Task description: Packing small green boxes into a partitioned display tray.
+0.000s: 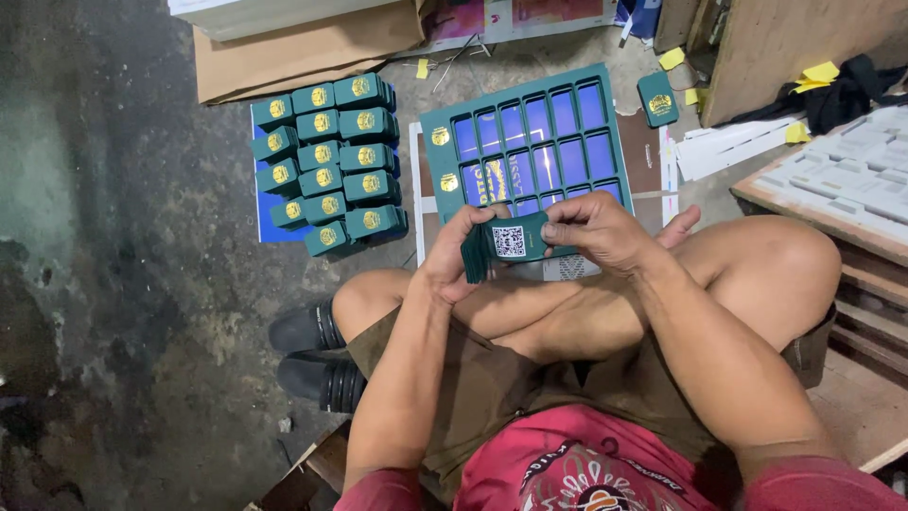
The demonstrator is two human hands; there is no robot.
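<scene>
I sit cross-legged on the floor. My left hand (456,254) grips a thin stack of dark green die-cut cards (511,241); the top card carries a square black-and-white code patch. My right hand (596,230) pinches the right end of the same stack from above. Just beyond my hands lies a large green punched sheet (445,166) with rows of empty rectangular windows and gold emblems along its left edge. To its left stand rows of stacked green cards with gold emblems (326,156) on a blue sheet.
One loose green card (657,98) lies beyond the punched sheet. Brown cardboard (284,57) lies at the top left. A low wooden board with white punched sheets (842,180) is at the right, near yellow scraps (818,73). Black sandals (317,355) rest by my left knee on stained concrete.
</scene>
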